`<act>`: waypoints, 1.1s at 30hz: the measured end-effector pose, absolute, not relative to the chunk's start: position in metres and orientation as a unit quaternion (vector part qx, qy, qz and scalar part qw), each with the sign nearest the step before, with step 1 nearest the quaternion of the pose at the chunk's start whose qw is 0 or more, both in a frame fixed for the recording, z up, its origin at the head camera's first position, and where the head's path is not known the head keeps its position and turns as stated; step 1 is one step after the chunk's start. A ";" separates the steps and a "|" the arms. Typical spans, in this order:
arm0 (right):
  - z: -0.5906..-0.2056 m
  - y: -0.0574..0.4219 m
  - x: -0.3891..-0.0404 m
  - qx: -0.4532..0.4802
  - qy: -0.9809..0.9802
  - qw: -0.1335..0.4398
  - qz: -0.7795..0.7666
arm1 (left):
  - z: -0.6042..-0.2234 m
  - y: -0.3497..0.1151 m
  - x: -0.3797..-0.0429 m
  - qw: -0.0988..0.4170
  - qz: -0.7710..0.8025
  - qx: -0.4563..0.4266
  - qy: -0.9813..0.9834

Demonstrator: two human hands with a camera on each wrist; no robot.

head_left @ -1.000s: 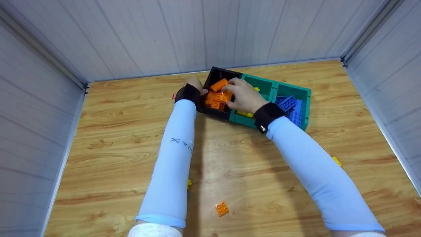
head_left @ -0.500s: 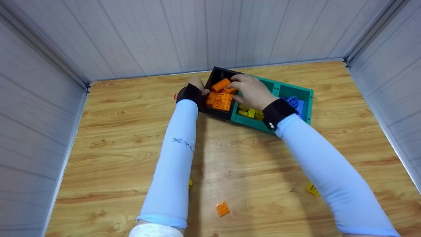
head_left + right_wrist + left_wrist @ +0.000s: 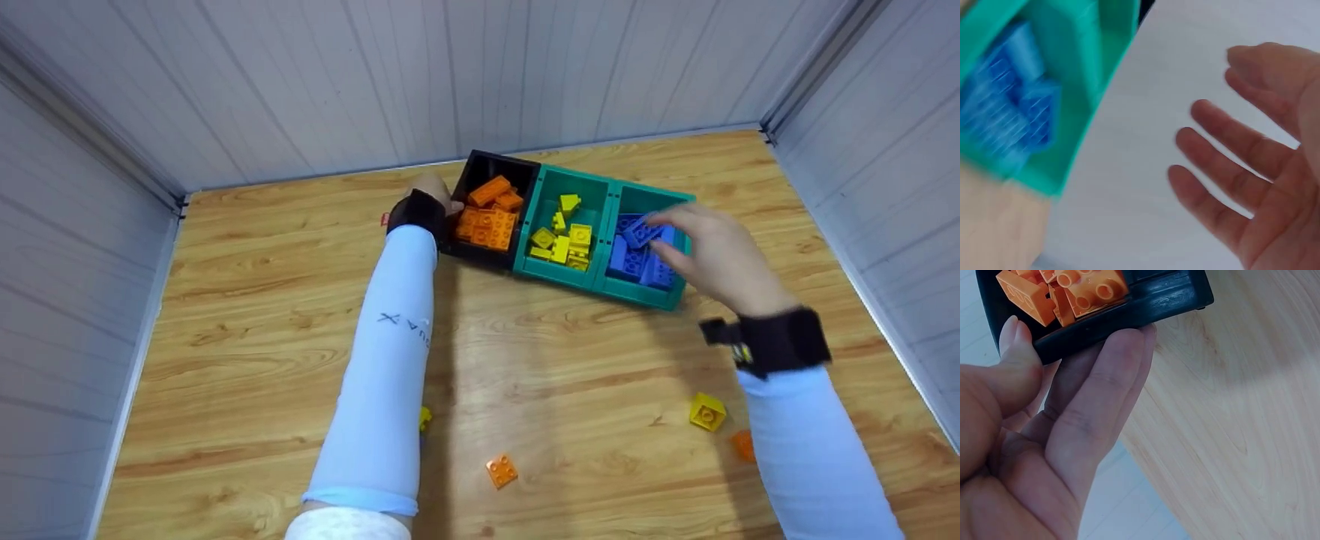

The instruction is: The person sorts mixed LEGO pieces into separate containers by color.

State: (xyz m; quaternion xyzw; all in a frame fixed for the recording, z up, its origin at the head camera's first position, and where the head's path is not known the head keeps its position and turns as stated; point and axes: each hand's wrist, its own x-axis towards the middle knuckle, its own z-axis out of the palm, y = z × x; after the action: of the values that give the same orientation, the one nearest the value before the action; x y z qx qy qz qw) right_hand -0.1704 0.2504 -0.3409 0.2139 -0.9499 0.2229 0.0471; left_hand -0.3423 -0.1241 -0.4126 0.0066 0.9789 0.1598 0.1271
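Observation:
My left hand (image 3: 1072, 410) grips the left wall of a black bin (image 3: 1168, 298), thumb over the rim and fingers against the outside. Orange building blocks (image 3: 487, 217) lie in that bin. Joined to its right are a green bin (image 3: 559, 279) with yellow blocks (image 3: 561, 247) and another green bin (image 3: 637, 294) with blue blocks (image 3: 641, 255). Above the right edge of the blue blocks' bin hovers my right hand (image 3: 724, 255). In the right wrist view its fingers (image 3: 1230, 163) are spread and hold nothing.
On the wooden table lie an orange block (image 3: 502, 471) at the front middle, a yellow block (image 3: 707, 412) and another orange block (image 3: 743, 445) beside the right sleeve. A yellow piece (image 3: 425, 418) peeks out by the left sleeve. White walls (image 3: 300, 82) enclose the table.
My right hand has left the orange blocks in the black bin and swung right to the blue blocks' bin. The left hand keeps its grip on the black bin.

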 end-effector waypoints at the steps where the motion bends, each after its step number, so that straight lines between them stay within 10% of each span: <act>1: -0.347 0.259 -0.162 0.200 -0.953 0.041 0.226 | -0.418 -0.126 -0.347 0.127 0.159 0.002 0.979; 13: -0.424 0.322 -0.067 0.078 -0.955 -0.099 0.267 | -0.461 -0.152 -0.390 0.109 0.105 0.003 0.988; 33: -0.461 0.285 -0.058 0.085 -0.959 -0.160 0.216 | -0.383 -0.139 -0.307 0.124 0.170 -0.032 0.977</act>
State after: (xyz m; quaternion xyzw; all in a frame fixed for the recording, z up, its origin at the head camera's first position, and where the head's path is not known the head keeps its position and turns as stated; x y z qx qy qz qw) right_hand -0.0576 0.2853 -0.4607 0.0853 -0.9594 0.2159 -0.1602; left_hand -0.3075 -0.1394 -0.3831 -0.0323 0.9771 0.1701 0.1239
